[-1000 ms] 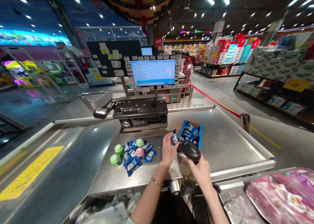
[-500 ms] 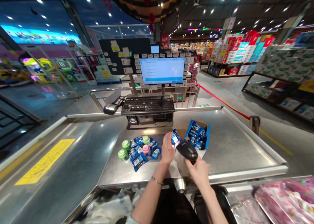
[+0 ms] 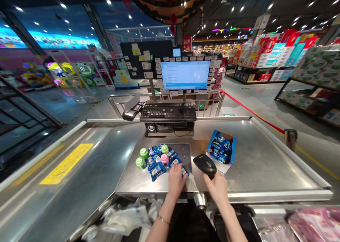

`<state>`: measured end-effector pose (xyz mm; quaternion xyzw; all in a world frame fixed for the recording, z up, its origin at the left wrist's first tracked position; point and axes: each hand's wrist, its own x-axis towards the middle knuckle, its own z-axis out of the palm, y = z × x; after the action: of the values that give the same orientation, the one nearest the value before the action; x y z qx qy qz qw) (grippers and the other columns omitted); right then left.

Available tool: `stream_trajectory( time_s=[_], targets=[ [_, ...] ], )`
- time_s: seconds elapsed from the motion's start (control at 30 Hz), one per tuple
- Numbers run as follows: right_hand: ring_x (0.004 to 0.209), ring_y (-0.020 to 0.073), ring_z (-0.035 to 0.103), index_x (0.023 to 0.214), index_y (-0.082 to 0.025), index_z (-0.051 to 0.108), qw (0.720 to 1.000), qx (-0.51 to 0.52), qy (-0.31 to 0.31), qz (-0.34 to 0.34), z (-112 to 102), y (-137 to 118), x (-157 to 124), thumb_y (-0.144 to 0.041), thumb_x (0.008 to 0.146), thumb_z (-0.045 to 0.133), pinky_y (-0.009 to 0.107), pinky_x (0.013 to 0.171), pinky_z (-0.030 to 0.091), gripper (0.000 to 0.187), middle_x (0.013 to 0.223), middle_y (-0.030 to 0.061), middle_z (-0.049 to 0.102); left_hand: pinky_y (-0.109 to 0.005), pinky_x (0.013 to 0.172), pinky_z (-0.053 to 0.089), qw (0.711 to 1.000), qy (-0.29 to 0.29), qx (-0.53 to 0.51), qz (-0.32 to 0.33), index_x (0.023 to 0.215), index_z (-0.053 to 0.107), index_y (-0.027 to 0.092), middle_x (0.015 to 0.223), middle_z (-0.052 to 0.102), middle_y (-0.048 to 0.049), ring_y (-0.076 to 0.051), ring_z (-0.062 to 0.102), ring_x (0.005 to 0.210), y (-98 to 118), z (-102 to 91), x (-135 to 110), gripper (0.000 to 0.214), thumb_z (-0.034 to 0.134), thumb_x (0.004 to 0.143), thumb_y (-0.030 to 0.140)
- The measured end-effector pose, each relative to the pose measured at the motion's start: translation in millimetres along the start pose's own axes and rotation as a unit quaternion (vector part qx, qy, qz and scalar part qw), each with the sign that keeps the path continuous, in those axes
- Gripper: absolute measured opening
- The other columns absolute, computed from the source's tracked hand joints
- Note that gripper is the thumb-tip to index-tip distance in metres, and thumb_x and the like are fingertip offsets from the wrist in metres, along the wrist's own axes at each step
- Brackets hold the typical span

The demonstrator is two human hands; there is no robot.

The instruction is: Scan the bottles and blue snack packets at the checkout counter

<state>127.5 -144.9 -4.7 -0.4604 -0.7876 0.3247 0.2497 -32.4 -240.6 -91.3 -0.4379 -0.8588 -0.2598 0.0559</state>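
Observation:
My right hand (image 3: 216, 185) is wrapped round the handle of a black barcode scanner (image 3: 204, 164), its head tilted up and to the left over the counter. My left hand (image 3: 176, 180) is low over the counter, its fingers closed on a small blue packet (image 3: 184, 171) partly hidden by them. Just beyond and to the left lies a pile of similar blue packets (image 3: 156, 171). Among and beside these stand several green-lidded tubs (image 3: 140, 162) and one pink tub (image 3: 164, 159). An open blue box (image 3: 233, 150) full of blue packets sits beyond the scanner.
A keyboard (image 3: 168, 111) and a lit monitor (image 3: 186, 75) stand behind the counter (image 3: 265, 157). A card terminal (image 3: 130, 114) is left of the keyboard. Plastic bags (image 3: 127, 219) hang below the front edge. A red belt barrier (image 3: 255, 113) runs along the right.
My left hand has moved down and left with the blue packet, away from the scanner to the pile. The right hand keeps the scanner in nearly the same place. The view has turned slightly left.

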Motion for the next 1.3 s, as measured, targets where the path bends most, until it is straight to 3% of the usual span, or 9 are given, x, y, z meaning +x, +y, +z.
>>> stream_trajectory(
  time_s=[0.3, 0.43, 0.53, 0.7, 0.8, 0.9, 1.03, 1.17, 1.3],
  targets=[
    [0.056, 0.0241, 0.062, 0.095, -0.014, 0.066, 1.0, 0.009, 0.0, -0.019, 2, -4, -2, -0.049, 0.078, 0.041, 0.031, 0.056, 0.045, 0.046, 0.058, 0.0052, 0.064, -0.041, 0.09, 0.039, 0.993, 0.01, 0.117, -0.027, 0.105, 0.058, 0.019, 0.116, 0.059, -0.0099, -0.027, 0.048, 0.112, -28, -6.0, -1, 0.026, 0.054, 0.079, 0.018],
    [0.06, 0.0241, 0.063, 0.094, -0.015, 0.066, 1.0, 0.003, 0.015, -0.003, -5, 1, 2, -0.047, 0.078, 0.042, 0.03, 0.058, 0.045, 0.044, 0.062, 0.0063, 0.066, -0.042, 0.093, 0.038, 0.992, 0.028, 0.113, -0.049, 0.103, 0.058, 0.017, 0.115, 0.058, -0.0111, -0.028, 0.047, 0.113, -21, -12.5, 9, 0.029, 0.057, 0.074, 0.017],
    [0.059, 0.0242, 0.063, 0.095, -0.014, 0.066, 1.0, 0.005, 0.026, 0.006, -11, 8, 6, -0.047, 0.079, 0.042, 0.03, 0.057, 0.045, 0.044, 0.062, 0.0068, 0.067, -0.043, 0.095, 0.038, 0.997, 0.047, 0.055, -0.011, 0.106, 0.056, 0.018, 0.117, 0.056, -0.0108, -0.028, 0.046, 0.115, 6, -16.4, 25, 0.03, 0.057, 0.077, 0.024],
    [0.063, 0.0249, 0.065, 0.099, -0.014, 0.064, 0.998, -0.003, 0.052, 0.033, -26, 23, 10, -0.05, 0.081, 0.042, 0.031, 0.061, 0.046, 0.047, 0.068, 0.0094, 0.069, -0.042, 0.096, 0.041, 0.991, 0.031, -0.072, 0.107, 0.109, 0.055, 0.018, 0.118, 0.056, -0.0095, -0.025, 0.048, 0.114, 79, -8.4, 61, 0.027, 0.05, 0.083, 0.024],
    [0.073, 0.0266, 0.067, 0.102, -0.014, 0.063, 0.996, 0.0, 0.076, 0.047, -39, 36, 13, -0.053, 0.082, 0.04, 0.031, 0.064, 0.047, 0.05, 0.074, 0.0115, 0.071, -0.036, 0.097, 0.042, 0.981, -0.024, -0.123, 0.151, 0.111, 0.055, 0.02, 0.116, 0.058, -0.0073, -0.019, 0.051, 0.111, 119, 4.3, 80, 0.029, 0.041, 0.085, 0.014],
    [0.078, 0.0278, 0.067, 0.104, -0.012, 0.063, 0.993, 0.0, 0.102, 0.063, -51, 48, 17, -0.054, 0.081, 0.04, 0.032, 0.065, 0.048, 0.053, 0.079, 0.0135, 0.071, -0.029, 0.097, 0.042, 0.974, -0.125, -0.107, 0.154, 0.118, 0.053, 0.02, 0.121, 0.058, -0.0066, -0.015, 0.053, 0.111, 148, 22.1, 97, 0.038, 0.034, 0.086, 0.01],
    [0.076, 0.0278, 0.068, 0.104, -0.012, 0.063, 0.989, -0.007, 0.125, 0.079, -60, 61, 21, -0.054, 0.081, 0.041, 0.033, 0.064, 0.048, 0.052, 0.08, 0.0137, 0.072, -0.033, 0.09, 0.046, 0.964, -0.245, -0.018, 0.106, 0.113, 0.058, 0.014, 0.114, 0.063, -0.0142, -0.023, 0.059, 0.106, 175, 49.6, 118, 0.033, 0.04, 0.086, 0.018],
    [0.077, 0.0268, 0.068, 0.103, -0.012, 0.064, 0.988, -0.007, 0.131, 0.081, -64, 69, 22, -0.052, 0.082, 0.041, 0.032, 0.064, 0.049, 0.05, 0.079, 0.0125, 0.072, -0.038, 0.081, 0.048, 0.956, -0.28, 0.019, 0.087, 0.097, 0.064, 0.01, 0.104, 0.066, -0.0197, -0.029, 0.063, 0.098, 192, 69.8, 132, 0.026, 0.046, 0.083, 0.02],
    [0.077, 0.0264, 0.068, 0.101, -0.013, 0.065, 0.987, 0.002, 0.141, 0.082, -65, 74, 23, -0.053, 0.082, 0.041, 0.032, 0.064, 0.05, 0.05, 0.077, 0.0119, 0.072, -0.039, 0.083, 0.046, 0.95, -0.299, 0.035, 0.085, 0.085, 0.066, 0.012, 0.093, 0.069, -0.0178, -0.029, 0.064, 0.095, 195, 74.7, 135, 0.017, 0.052, 0.078, 0.017]
  ],
)
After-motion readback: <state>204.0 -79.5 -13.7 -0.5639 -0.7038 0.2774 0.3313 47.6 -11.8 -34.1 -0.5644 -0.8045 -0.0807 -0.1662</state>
